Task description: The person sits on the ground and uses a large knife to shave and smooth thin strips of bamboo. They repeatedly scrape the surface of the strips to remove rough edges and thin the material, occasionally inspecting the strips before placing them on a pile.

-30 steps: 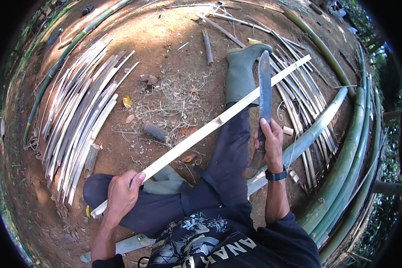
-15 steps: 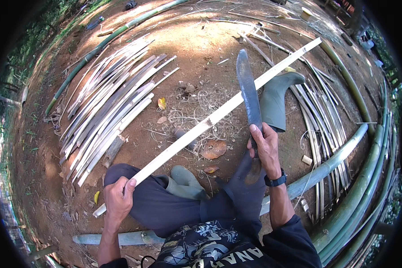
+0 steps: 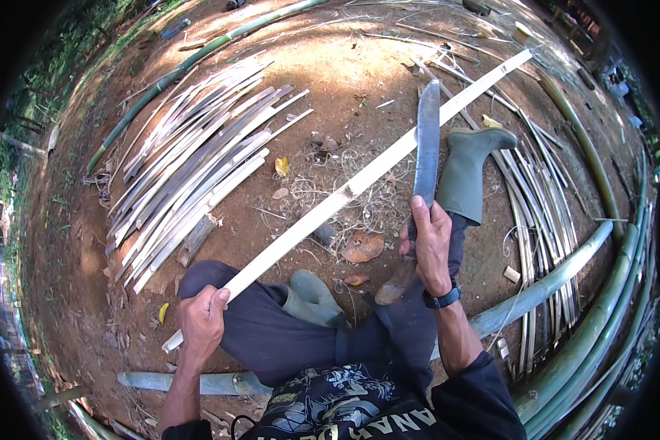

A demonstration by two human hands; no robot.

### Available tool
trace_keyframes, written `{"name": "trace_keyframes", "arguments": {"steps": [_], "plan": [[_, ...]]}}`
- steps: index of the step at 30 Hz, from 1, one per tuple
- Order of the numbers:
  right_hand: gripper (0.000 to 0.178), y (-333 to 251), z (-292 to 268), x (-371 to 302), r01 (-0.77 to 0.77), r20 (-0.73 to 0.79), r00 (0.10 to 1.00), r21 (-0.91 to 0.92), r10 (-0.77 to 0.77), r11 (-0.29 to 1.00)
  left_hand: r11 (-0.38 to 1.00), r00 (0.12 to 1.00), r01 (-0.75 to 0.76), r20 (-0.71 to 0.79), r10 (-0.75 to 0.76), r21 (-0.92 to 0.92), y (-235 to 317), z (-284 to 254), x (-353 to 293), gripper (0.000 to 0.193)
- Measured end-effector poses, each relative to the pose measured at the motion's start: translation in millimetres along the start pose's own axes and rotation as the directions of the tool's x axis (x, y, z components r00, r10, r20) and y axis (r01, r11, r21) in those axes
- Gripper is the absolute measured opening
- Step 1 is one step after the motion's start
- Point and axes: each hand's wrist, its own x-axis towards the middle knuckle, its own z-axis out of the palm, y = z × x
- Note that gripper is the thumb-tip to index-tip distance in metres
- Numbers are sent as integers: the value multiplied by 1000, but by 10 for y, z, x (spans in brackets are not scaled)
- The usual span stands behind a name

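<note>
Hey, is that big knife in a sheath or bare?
Bare: the big knife is in the right hand, its dark blade uncovered from the hand to the tip.

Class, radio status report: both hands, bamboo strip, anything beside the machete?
Left hand gripping bamboo strip. Right hand holding machete across strip; contact unclear. Green rubber boot right of machete.

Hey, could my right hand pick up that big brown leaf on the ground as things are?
Probably not without letting go first: your right hand is gripping the machete. Otherwise the way looks free, since the big brown leaf lies uncovered to the left of that hand.
</note>
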Motion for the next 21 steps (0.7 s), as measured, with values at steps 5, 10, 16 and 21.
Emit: {"name": "trace_keyframes", "arguments": {"steps": [5,10,16,21], "plan": [[38,-27,21,-202,-35,243,963,-307,113,951,999,1000,-13,17,12,47,-12,-21,18,41],[36,-22,41,7,-32,27,999,-10,32,999,1000,1000,-2,13,2,14,42,43,65,41],[39,1,88,-170,-69,278,951,-237,135,969,998,999,-30,22,29,59,49,35,76,39],[38,-197,-110,221,-32,53,998,-84,37,996,997,997,-59,-47,61,40,59,86,51,36]]}}
